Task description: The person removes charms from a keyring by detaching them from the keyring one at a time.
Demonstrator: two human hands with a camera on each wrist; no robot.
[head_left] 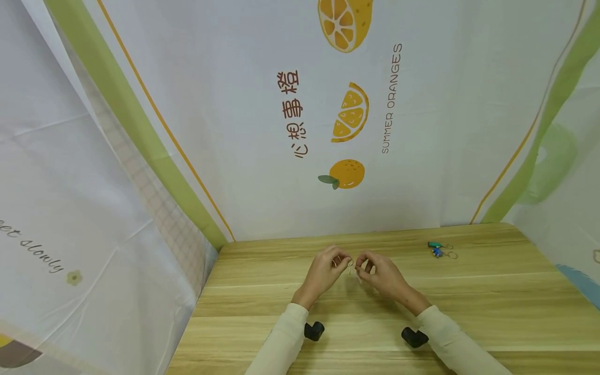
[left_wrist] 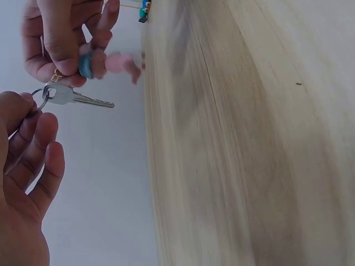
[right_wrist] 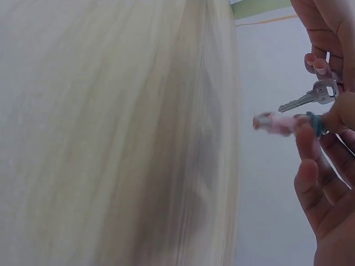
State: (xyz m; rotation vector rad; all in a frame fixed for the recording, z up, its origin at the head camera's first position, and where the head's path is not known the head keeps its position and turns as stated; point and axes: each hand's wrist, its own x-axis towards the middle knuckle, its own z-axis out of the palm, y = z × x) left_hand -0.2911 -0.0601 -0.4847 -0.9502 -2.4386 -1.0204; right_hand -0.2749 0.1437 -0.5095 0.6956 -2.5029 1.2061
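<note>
My left hand pinches a metal key ring between thumb and index finger. A silver key hangs on that ring, its blade pointing away from the fingers. Close by on the right, my right hand pinches a small keychain charm with a pink figure and a teal part near the fingertips. A short gold-coloured chain runs between the right fingertips and the key's head. The charm is blurred in the right wrist view, below the key. Both hands are above the table.
At the back right of the wooden table lie a green charm and a blue charm, each with a ring. Black wrist-worn devices show at both forearms. A white printed cloth hangs behind the table.
</note>
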